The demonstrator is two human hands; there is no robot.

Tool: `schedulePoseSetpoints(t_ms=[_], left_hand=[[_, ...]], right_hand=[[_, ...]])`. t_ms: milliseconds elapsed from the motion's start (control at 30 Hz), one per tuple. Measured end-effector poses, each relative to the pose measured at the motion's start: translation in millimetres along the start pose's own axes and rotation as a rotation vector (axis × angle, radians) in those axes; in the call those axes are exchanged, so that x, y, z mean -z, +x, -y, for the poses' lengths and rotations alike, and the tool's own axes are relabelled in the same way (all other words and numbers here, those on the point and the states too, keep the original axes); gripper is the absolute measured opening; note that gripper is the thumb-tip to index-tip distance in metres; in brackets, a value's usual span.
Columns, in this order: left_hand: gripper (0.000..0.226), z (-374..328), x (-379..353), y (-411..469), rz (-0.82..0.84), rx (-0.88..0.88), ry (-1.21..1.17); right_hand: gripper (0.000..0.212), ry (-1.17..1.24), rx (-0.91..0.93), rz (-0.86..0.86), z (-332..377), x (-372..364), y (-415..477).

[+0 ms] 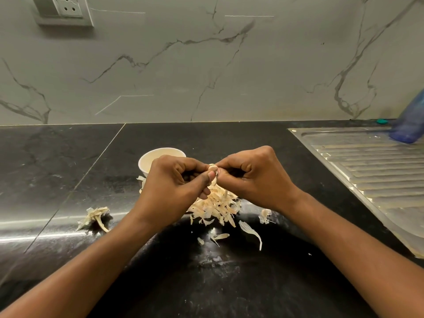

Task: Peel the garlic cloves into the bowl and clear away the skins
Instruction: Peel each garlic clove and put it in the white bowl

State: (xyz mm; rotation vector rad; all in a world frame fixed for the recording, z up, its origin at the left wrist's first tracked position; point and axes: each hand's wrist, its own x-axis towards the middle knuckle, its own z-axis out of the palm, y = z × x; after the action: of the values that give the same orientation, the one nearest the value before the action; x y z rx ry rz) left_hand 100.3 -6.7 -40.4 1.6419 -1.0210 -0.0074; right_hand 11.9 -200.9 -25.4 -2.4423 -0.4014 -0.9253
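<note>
A small garlic clove (213, 167) is pinched between my left hand (174, 187) and my right hand (252, 177), a little above the black counter. Fingers of both hands curl round it, and a strip of skin hangs down from it. Behind my left hand stands a white bowl (158, 157); its inside is mostly hidden. Under my hands lies a heap of pale garlic skins (215, 207). Loose skins (250, 230) are scattered in front of the heap.
A dried garlic stem with skins (94, 218) lies on the counter at the left. A steel sink drainboard (367, 161) fills the right side, with a blue bottle (410, 120) at its far end. A marble wall with a socket (66, 6) rises behind.
</note>
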Motion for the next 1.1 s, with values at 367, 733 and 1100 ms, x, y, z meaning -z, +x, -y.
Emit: schedulePoseSetpoints(t_ms=[367, 733, 1100], left_hand=[[0.014, -2, -1, 0, -0.014, -0.028, -0.069], [0.018, -8, 3, 6, -0.023, 0.155, -0.352], [0.016, -2, 2, 5, -0.019, 0.076, -0.203]], right_hand=[[0.014, 0.185, -0.170, -0.135, 8, -7, -3], [0.016, 0.564, -0.327, -0.059, 1, 14, 2], [0.017, 0.485, -0.302, 0.019, -2, 15, 4]])
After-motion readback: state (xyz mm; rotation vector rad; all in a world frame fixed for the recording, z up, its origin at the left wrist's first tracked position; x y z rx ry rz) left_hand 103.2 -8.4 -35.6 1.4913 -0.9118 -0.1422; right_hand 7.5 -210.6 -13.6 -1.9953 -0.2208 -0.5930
